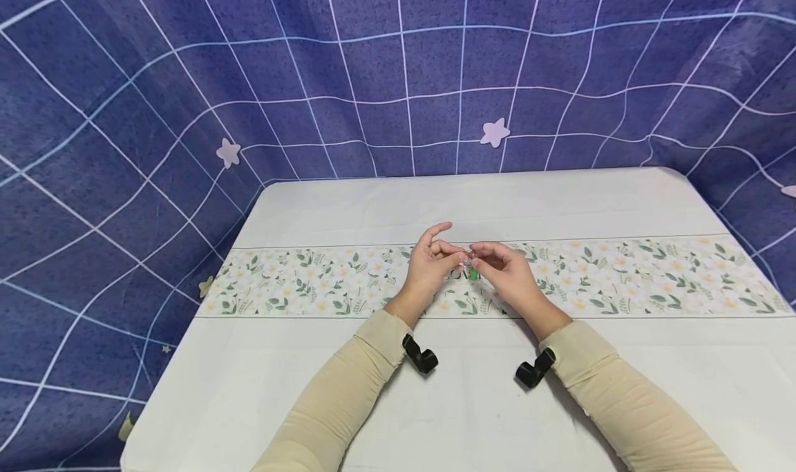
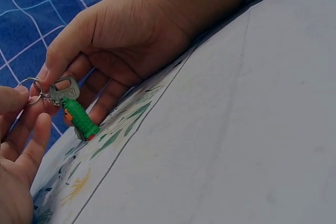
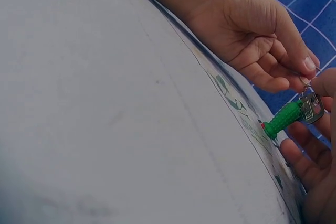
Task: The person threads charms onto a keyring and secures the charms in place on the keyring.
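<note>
While pinching a thin metal key ring [image 2: 38, 83] between the thumb and fingertips of the left hand [image 1: 428, 270], also pinches it with the thumb and forefinger of the right hand [image 1: 508, 270]. Holds both hands close together, with fingertips nearly meeting at the ring, and has one finger of the left hand raised away from the others. Folds the rest of the right hand's fingers loosely, as seen in the left wrist view; cannot make out the exact contact of each fingertip on the wire. Lets a silver key [image 2: 72, 93] hang from the ring, just beside the fingers, and with it a bumpy green charm [image 2: 81, 118] on a short chain [image 2: 50, 98], marked with orange on one side and red at the lower end. Holds all of this above a floral band [image 1: 622, 275], partly covering some dark lettering [image 1: 457, 276] printed there. Has that band running crosswise over a white table [image 1: 472, 368]. Wears beige sleeves [image 1: 342, 389] on both arms, with a black device [image 1: 419, 354] at the left wrist and another black device [image 1: 536, 369] at the right. Faces a deep blue curtain [image 1: 373, 64] beyond the table, patterned with pale grid lines and light stars [image 1: 495, 133], one of them above the hands in the head view.
</note>
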`<action>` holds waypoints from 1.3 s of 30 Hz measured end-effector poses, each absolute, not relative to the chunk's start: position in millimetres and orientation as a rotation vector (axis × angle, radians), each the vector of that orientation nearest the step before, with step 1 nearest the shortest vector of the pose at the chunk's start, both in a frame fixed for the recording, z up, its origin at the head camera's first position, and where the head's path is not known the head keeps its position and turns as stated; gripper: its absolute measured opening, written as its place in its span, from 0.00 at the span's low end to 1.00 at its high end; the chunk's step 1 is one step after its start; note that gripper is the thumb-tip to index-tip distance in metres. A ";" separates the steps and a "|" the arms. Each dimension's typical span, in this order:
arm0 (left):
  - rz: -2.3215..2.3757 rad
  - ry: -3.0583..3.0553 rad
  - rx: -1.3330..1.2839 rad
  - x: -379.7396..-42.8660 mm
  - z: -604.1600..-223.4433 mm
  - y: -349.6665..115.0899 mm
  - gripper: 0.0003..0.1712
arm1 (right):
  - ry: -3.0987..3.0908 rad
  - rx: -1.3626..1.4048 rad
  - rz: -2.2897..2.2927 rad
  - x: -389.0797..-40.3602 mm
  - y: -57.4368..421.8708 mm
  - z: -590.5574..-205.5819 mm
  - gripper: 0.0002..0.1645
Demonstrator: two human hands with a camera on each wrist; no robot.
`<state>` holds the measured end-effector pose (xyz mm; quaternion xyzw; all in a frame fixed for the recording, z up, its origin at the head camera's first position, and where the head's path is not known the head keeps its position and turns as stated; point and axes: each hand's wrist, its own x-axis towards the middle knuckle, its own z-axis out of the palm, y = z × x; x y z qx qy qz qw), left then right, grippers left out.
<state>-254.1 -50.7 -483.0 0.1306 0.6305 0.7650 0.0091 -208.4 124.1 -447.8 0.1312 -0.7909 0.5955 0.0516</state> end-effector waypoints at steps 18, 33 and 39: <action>2.338 2.031 0.394 -252.4 -481.8 -52.5 0.40 | -2.329 0.465 1.815 -209.4 125.9 -450.6 0.22; 2.388 1.996 0.383 -251.6 -481.9 -52.8 0.38 | -2.373 0.540 1.839 -210.8 127.1 -450.1 0.27; 2.372 2.011 0.387 -252.2 -481.9 -52.7 0.36 | -2.380 0.490 1.820 -209.8 126.2 -449.2 0.25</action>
